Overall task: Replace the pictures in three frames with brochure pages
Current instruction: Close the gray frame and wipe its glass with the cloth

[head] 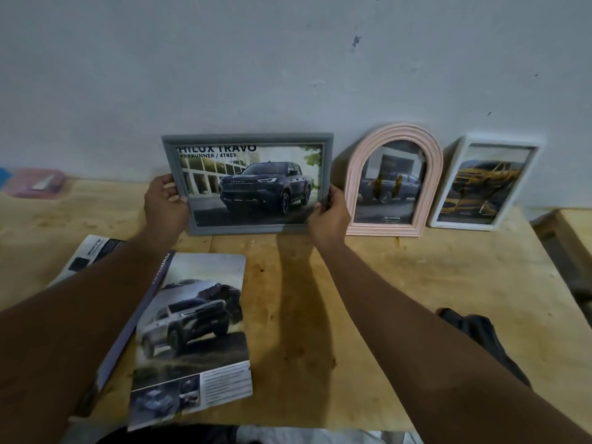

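A grey rectangular frame [250, 141] stands upright against the wall at the back of the wooden table, showing a brochure page of a dark pickup truck. My left hand [165, 205] grips its left edge and my right hand [330, 214] grips its lower right edge. To its right a pink arched frame [354, 174] leans on the wall with a truck page inside. Further right a white rectangular frame [447, 206] holds a yellow truck page. A brochure [192, 331] lies open on the table near me, under my left forearm.
The wooden table [416, 283] runs along a pale wall. A pink box [38, 182] sits at the far left. More brochure pages [86, 257] lie left of the open one. A second wooden surface [570, 232] stands at the right, and a dark object [477, 334] lies by my right forearm.
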